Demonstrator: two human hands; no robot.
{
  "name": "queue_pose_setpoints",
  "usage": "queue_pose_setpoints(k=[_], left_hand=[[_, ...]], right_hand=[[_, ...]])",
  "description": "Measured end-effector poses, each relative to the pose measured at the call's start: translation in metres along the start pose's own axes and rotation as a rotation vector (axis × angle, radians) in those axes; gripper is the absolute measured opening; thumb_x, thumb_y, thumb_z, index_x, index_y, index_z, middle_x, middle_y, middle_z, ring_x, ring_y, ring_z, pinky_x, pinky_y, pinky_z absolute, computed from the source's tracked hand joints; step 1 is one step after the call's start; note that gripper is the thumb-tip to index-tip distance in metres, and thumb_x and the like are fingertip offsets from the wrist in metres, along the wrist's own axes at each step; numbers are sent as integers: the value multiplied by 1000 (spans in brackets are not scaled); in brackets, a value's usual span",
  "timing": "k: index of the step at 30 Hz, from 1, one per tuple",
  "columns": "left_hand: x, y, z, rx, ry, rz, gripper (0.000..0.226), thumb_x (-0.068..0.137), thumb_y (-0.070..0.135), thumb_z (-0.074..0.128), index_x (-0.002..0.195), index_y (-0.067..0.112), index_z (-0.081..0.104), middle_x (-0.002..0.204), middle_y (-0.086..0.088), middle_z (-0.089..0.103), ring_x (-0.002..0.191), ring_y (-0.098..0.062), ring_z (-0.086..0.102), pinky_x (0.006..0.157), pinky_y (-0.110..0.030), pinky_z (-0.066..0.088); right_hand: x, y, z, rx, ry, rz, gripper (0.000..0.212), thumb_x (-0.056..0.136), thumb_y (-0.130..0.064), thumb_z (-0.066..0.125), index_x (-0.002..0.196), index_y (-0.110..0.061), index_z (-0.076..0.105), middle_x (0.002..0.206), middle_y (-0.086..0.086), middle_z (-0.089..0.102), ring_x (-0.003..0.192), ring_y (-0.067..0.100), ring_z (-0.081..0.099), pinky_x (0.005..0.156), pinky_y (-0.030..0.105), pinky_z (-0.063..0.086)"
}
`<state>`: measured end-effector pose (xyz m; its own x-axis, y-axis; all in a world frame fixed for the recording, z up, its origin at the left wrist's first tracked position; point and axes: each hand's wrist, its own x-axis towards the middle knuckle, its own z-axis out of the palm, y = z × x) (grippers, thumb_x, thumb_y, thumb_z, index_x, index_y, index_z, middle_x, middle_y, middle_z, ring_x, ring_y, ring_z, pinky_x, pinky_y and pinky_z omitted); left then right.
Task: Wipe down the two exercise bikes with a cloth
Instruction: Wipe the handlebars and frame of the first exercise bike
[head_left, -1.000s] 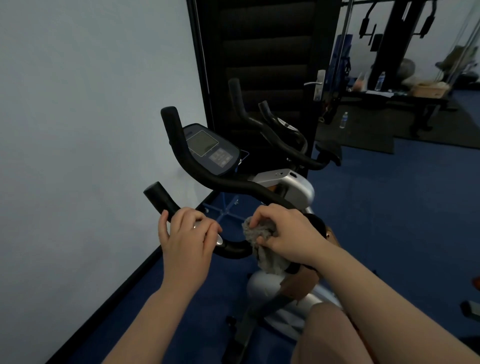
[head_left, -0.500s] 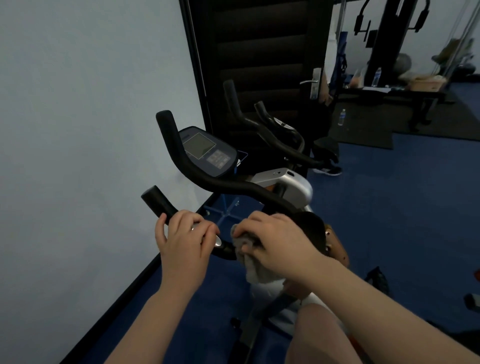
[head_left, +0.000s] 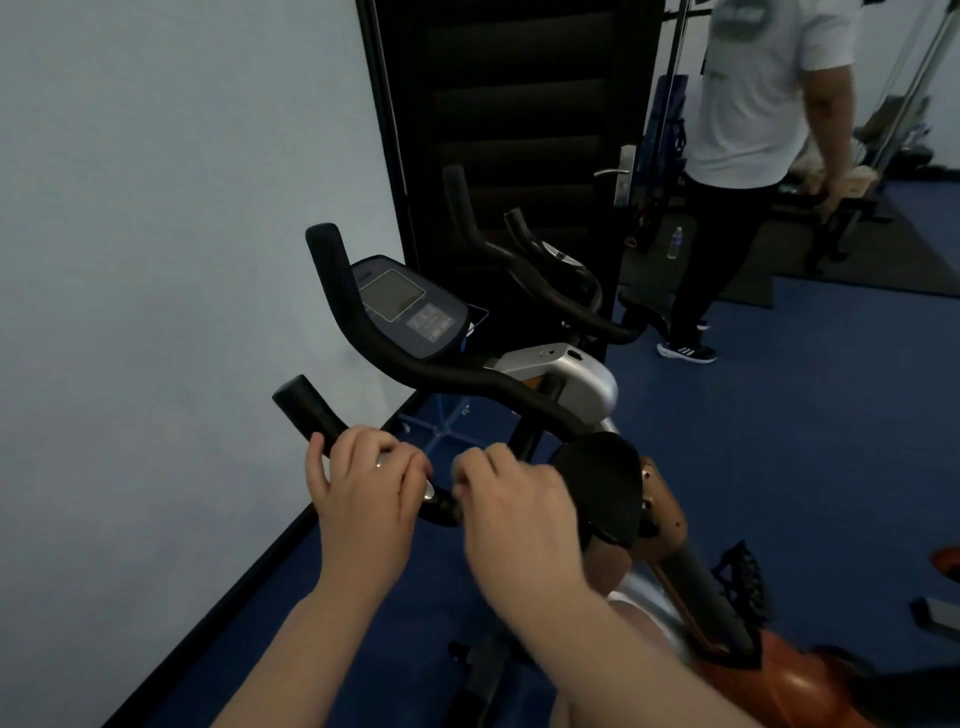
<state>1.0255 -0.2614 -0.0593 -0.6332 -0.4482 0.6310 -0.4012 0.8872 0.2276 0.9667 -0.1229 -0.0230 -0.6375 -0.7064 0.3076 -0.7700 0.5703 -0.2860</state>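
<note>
On curved black handlebar (head_left: 447, 376), both hands (head_left: 363, 493) curled

There is one view only, a wide-angle camera worn on the person's head, so nothing is shared with a second view. It looks forward and down from just above the near handlebar (head_left: 415, 374) of the exercise bike (head_left: 566, 374), close enough that both forearms run in from the bottom edge. The pale wall (head_left: 156, 260) fills the left side, and the dark door (head_left: 519, 130) stands straight ahead. The lens bends straight lines near the edges, so the camera's tilt is probably slight, though that is hard to judge.
</note>
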Motion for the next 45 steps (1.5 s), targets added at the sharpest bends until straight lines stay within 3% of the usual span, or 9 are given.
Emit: queue_pose_setpoints(k=[4,6,9,13,21,26,34,38,45], left_hand=[[0,-6,-1,26,-27,30,30,95,31,36,79,32,62,92,12,46,106,-11,46,116,-44,6],[0,-9,-1,25,-40,45,30,95,31,36,80,34,62,93,14,44,106,-10,46,115,-46,8],[-1,-10,-1,17,-42,46,31,97,32,35,80,36,60,93,16,43,106,-9,46,116,-45,8],[-2,-9,0,14,-48,30,31,97,32,36,78,35,60,93,16,43,107,-10,47,117,-42,4],[-1,-6,-2,18,-38,16,31,96,32,37,78,34,62,93,15,46,107,-11,49,117,-41,4],[-1,-2,-1,4,-13,2,31,95,30,37,77,30,63,92,11,49,106,-13,50,117,-42,5],[-1,-3,-1,27,-11,14,30,94,30,38,78,31,62,91,12,45,104,-11,47,117,-39,2],[1,-3,0,12,-11,-4,32,95,29,36,75,32,61,90,13,44,103,-10,47,117,-39,2],[-1,-3,0,8,-8,-13,33,95,28,36,74,30,62,90,12,46,103,-10,46,118,-38,0]], right_hand=[[-6,9,9,111,52,92,33,104,-37,35,136,-31,40,120,-10,51,95,10,57,76,25,49],[-5,12,9,14,132,35,35,100,-34,49,134,-28,50,110,-10,61,84,9,62,89,28,50],[1,18,3,-45,131,-26,29,92,-35,62,120,-27,65,95,-10,70,77,9,67,119,43,23],[15,41,-11,-2,-37,-34,40,94,-49,52,132,-36,52,117,-16,64,106,5,62,121,38,-5],[34,56,-21,111,-134,-40,32,92,-45,57,123,-37,58,121,-16,60,119,5,52,119,35,12],[35,53,-20,181,-243,-151,29,90,-38,62,119,-35,61,118,-16,59,111,9,56,95,34,45],[45,49,-19,169,-293,-240,29,90,-38,62,119,-40,60,117,-17,57,110,8,55,92,33,46],[59,77,-30,199,-229,-77,31,90,-34,64,121,-34,60,122,-11,58,113,13,56,93,34,47],[67,83,-28,257,-346,-84,34,86,-33,71,118,-36,62,121,-13,61,113,10,55,95,35,48]])
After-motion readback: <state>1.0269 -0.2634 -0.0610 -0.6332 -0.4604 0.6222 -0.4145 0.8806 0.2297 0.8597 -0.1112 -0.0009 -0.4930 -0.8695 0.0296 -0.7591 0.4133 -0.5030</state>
